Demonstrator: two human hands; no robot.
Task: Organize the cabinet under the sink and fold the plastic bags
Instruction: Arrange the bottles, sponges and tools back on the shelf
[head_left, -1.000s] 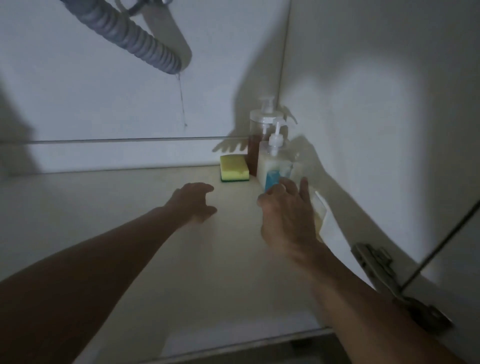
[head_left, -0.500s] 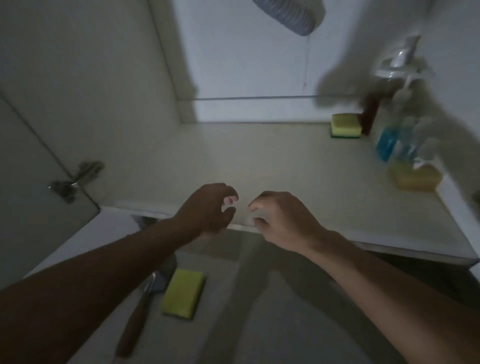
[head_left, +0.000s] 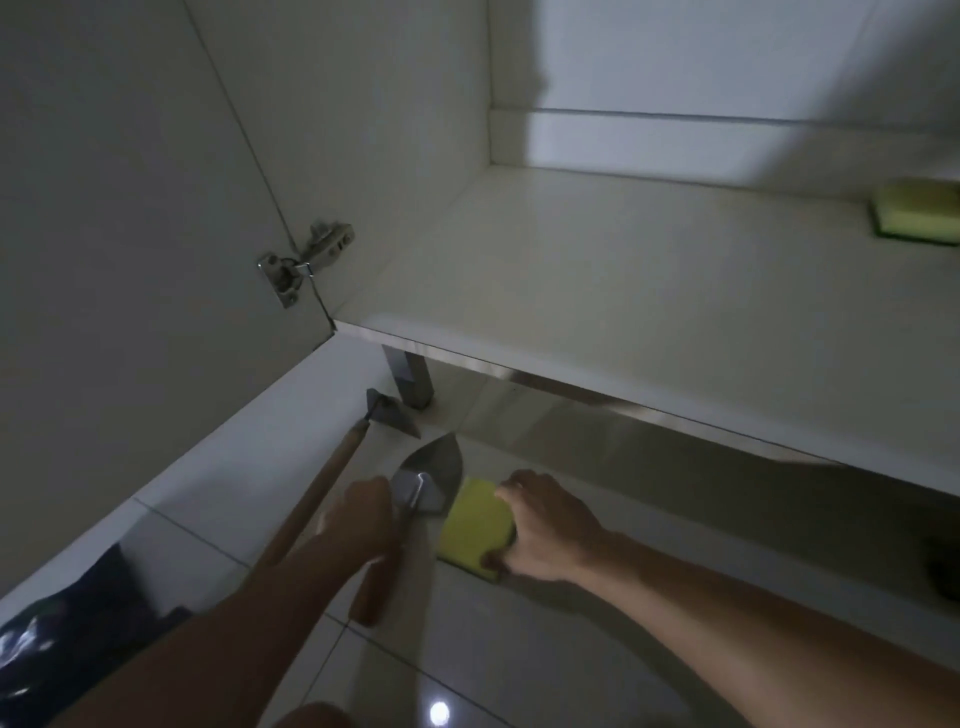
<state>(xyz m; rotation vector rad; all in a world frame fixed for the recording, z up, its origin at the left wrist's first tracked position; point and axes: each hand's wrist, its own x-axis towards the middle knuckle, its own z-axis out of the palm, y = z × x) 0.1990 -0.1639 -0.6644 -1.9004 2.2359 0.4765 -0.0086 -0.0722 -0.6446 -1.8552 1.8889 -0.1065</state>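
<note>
On the tiled floor in front of the open cabinet lies a yellow sponge (head_left: 475, 525). My right hand (head_left: 545, 530) grips it, fingers over its far edge and thumb at its near corner. Just left of it lies a trowel (head_left: 434, 470) with a pointed metal blade and a wooden handle. My left hand (head_left: 358, 517) curls round the trowel at its neck, beside the blade. A second, long-handled trowel (head_left: 322, 493) lies to the left, its small blade by the cabinet leg. A dark plastic bag (head_left: 57, 639) sits at the lower left.
The white cabinet floor (head_left: 597, 291) is above the hands, with another yellow sponge (head_left: 917, 218) at its far right. The open door (head_left: 130, 234) with its hinge (head_left: 306, 260) stands on the left. A metal cabinet leg (head_left: 410, 382) stands near the trowels.
Both hands have left the cabinet and dropped to the floor. The right hand has taken hold of the yellow sponge and the left hand has closed on the trowel. The view has swung left and down.
</note>
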